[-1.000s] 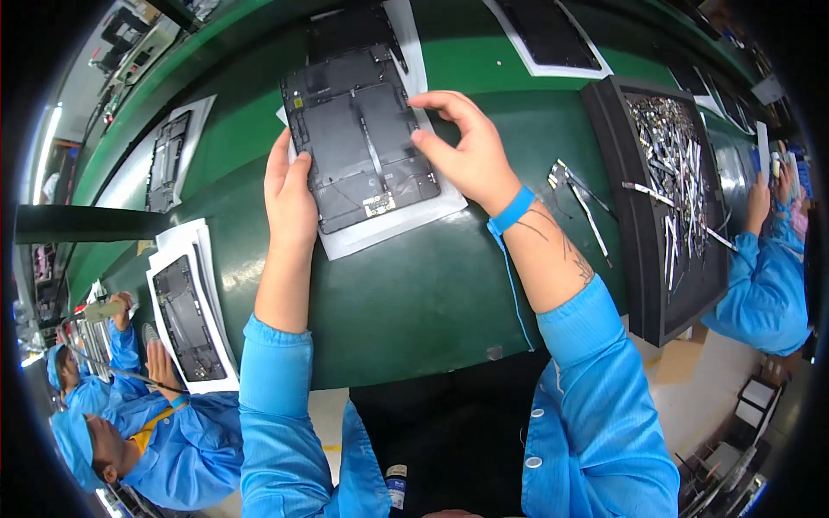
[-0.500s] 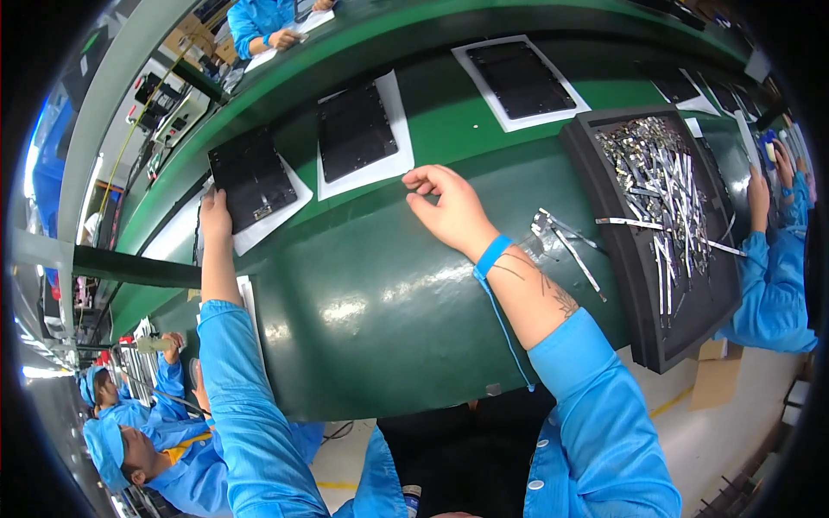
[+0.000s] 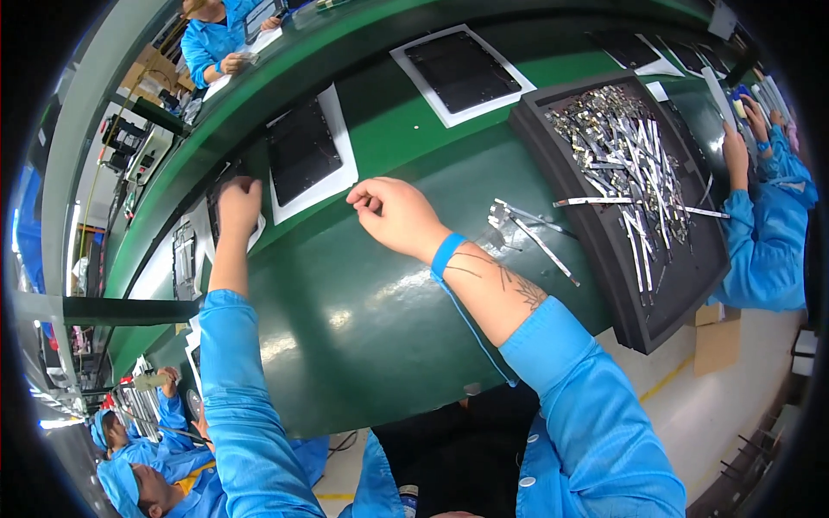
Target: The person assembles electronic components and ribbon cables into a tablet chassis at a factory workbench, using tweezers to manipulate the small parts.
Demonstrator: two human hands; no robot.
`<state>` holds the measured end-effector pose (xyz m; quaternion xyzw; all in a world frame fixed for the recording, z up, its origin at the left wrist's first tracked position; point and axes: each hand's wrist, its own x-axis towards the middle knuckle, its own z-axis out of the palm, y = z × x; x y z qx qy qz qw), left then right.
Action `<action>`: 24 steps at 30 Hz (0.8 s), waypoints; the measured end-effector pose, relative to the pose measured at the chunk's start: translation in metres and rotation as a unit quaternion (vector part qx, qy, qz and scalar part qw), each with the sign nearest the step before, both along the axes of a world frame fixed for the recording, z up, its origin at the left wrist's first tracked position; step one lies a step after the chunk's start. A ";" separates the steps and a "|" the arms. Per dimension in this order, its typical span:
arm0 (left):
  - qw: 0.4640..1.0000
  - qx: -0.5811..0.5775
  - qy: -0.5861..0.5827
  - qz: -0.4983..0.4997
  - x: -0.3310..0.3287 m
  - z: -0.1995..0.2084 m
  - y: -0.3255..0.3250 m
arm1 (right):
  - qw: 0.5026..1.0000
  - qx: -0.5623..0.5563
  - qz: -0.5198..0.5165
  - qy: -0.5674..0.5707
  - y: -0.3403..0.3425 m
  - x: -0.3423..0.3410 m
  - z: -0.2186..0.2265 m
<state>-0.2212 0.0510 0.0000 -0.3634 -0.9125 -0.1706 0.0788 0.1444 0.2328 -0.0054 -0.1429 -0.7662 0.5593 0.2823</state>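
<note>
At the left, my left hand (image 3: 239, 205) lies over a flat black panel (image 3: 223, 177) on a white sheet. Its fingers are curled, and the hand covers much of the panel, so what they grip is hidden. My right hand (image 3: 393, 213) hovers above the green table, fingers curled in loosely, with nothing visible in them. A blue strap circles that wrist. Just beyond and between the hands, another black panel (image 3: 302, 153) rests on a white sheet (image 3: 339, 129). Right of my right hand lie a few loose flex cable strips (image 3: 544, 246).
A dark foam tray (image 3: 635, 324) heaped with silver flex strips (image 3: 617, 155) stands at the right. Farther back is a black panel (image 3: 462, 71) on white paper. A grey metal bar (image 3: 129, 311) juts in at left. Co-workers in blue sit around the table.
My left hand has moved from the panel's left edge across it, and less of that panel shows. A grey slotted piece now shows to its left. The whole view has shifted.
</note>
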 end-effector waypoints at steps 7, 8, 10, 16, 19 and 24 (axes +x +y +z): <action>0.990 -0.081 -0.100 0.052 0.003 -0.024 0.035 | 0.999 0.020 0.004 0.026 -0.002 0.000 0.004; 0.983 -0.064 -0.153 0.072 0.010 -0.023 0.038 | 1.000 0.019 -0.005 0.016 0.001 0.002 0.000; 0.988 -0.054 -0.115 0.087 0.013 -0.013 0.027 | 0.997 0.066 -0.005 0.040 -0.003 -0.001 0.001; 0.908 0.325 -0.265 0.026 0.098 -0.028 -0.001 | 0.996 0.086 -0.019 -0.010 0.008 0.010 -0.002; 0.812 0.447 -0.373 0.054 0.150 -0.039 -0.026 | 0.979 0.162 -0.085 -0.085 0.030 0.040 0.041; 0.738 0.473 -0.481 -0.011 0.213 -0.008 -0.062 | 0.900 0.262 -0.170 -0.305 0.079 0.101 0.072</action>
